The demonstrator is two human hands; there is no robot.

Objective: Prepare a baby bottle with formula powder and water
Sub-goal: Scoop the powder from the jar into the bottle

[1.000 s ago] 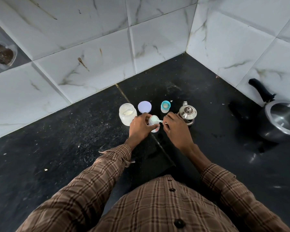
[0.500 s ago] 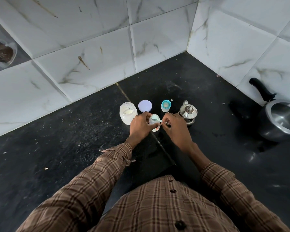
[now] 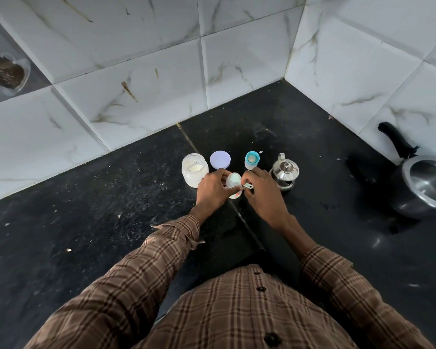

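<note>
A small clear baby bottle (image 3: 233, 181) stands open on the black counter (image 3: 111, 222), and my left hand (image 3: 213, 191) grips its side. My right hand (image 3: 261, 191) pinches a small measuring scoop (image 3: 247, 186) whose bowl sits over the bottle's mouth. To the left stands an open glass jar of pale formula powder (image 3: 194, 170). Its lilac lid (image 3: 220, 159) lies flat just behind the bottle. A teal-ringed bottle cap with teat (image 3: 251, 160) stands behind my right hand. A small steel kettle (image 3: 285, 172) sits right of my right hand.
A steel pressure cooker with a black handle (image 3: 423, 182) stands at the far right by the tiled wall (image 3: 237, 59). A glass jar of dark material (image 3: 6, 71) sits in a recess at the upper left. Specks and crumbs dot the counter.
The scoop in my right hand has tipped and shifted slightly over the bottle's mouth. My left hand keeps its hold on the bottle.
</note>
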